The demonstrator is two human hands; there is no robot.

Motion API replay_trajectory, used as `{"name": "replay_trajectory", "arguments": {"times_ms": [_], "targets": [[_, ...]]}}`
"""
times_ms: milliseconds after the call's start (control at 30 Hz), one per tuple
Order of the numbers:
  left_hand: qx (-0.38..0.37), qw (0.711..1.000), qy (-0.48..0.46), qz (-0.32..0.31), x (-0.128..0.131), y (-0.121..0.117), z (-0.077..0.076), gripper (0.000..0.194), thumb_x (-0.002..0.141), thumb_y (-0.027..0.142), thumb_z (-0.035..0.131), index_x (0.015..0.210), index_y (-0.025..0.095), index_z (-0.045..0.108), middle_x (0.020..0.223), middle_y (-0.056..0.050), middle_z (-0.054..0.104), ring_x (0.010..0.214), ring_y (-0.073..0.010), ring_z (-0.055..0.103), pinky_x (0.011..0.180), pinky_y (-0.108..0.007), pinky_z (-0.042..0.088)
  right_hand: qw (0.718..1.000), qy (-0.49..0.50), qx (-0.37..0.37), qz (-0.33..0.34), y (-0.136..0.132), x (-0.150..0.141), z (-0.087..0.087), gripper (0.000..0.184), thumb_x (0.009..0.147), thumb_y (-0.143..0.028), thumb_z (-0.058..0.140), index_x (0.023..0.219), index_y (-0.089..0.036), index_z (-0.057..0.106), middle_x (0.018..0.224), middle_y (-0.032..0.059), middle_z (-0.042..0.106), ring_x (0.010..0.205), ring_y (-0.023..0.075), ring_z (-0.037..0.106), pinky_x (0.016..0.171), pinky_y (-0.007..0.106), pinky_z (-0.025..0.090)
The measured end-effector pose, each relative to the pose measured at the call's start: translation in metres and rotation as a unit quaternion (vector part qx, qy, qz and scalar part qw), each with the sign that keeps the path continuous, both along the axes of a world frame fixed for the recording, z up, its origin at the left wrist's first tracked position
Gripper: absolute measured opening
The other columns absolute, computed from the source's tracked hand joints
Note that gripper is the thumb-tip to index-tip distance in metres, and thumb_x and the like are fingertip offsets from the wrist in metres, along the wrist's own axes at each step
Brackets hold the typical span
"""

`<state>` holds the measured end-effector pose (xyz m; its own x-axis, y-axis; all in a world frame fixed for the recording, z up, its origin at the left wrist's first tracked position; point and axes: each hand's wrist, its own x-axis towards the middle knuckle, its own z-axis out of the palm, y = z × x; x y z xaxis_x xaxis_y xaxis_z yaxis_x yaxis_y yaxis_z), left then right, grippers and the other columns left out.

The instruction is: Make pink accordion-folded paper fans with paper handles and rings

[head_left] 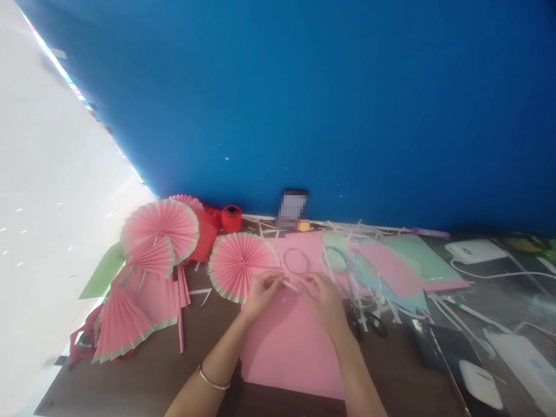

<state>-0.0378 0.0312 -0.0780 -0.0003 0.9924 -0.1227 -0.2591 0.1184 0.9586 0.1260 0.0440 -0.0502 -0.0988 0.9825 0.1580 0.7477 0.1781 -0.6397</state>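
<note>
A short, narrow white strip (pixel 290 284) spans the gap between my hands, above a stack of pink paper (pixel 291 353). My left hand (pixel 263 292) pinches one end of it, with thumb and fingertips pressed together. At the other end is my right hand (pixel 321 298), its fingers curled in around the strip; their tips are slightly blurred. Just left of my left hand, a round pleated pink paper fan (pixel 241 266) with a pale green rim lies on the table. Black-handled scissors (pixel 373 324) lie to the right of my right wrist, partly hidden.
More pleated pink fans (pixel 160 231) pile up at the left. A red tape roll (pixel 231 219) and a phone (pixel 292 208) stand by the blue wall. White paper scraps (pixel 369 289), green sheets (pixel 417 255), a white device (pixel 475 251) and cables crowd the right side.
</note>
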Motion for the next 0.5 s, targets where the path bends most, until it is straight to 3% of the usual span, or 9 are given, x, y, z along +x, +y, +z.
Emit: {"name": "replay_trajectory", "arguments": {"times_ms": [167, 333, 500], "targets": [[-0.015, 0.999, -0.043, -0.002, -0.0022, 0.0013, -0.0051, 0.033, 0.073, 0.039, 0.065, 0.089, 0.010, 0.066, 0.082, -0.010, 0.071, 0.073, -0.0182, 0.066, 0.069, -0.029, 0.052, 0.984, 0.080, -0.139, 0.073, -0.0015, -0.0089, -0.0016, 0.034, 0.079, -0.049, 0.048, 0.067, -0.020, 0.061, 0.061, 0.0015, 0.060, 0.059, 0.0172, 0.054, 0.057, 0.027, 0.040], [-0.031, 0.996, -0.078, 0.014, -0.0034, 0.0040, -0.0084, 0.039, 0.069, 0.042, 0.068, 0.090, 0.009, 0.064, 0.077, -0.009, 0.071, 0.065, -0.0164, 0.065, 0.066, -0.028, 0.052, 0.969, 0.145, -0.172, 0.102, -0.0025, -0.0034, 0.0011, 0.026, 0.077, -0.041, 0.052, 0.073, -0.019, 0.064, 0.068, 0.0023, 0.065, 0.065, 0.0173, 0.056, 0.062, 0.027, 0.043], [-0.035, 0.995, -0.098, 0.000, 0.0048, 0.0031, -0.0053, 0.044, 0.072, 0.047, 0.064, 0.099, 0.013, 0.062, 0.095, -0.011, 0.068, 0.085, -0.0206, 0.065, 0.079, -0.034, 0.051, 0.967, 0.207, -0.139, 0.049, -0.0052, -0.0089, -0.0047, 0.027, 0.076, -0.042, 0.055, 0.079, -0.018, 0.067, 0.077, 0.0056, 0.068, 0.073, 0.0201, 0.059, 0.069, 0.031, 0.046]]}}
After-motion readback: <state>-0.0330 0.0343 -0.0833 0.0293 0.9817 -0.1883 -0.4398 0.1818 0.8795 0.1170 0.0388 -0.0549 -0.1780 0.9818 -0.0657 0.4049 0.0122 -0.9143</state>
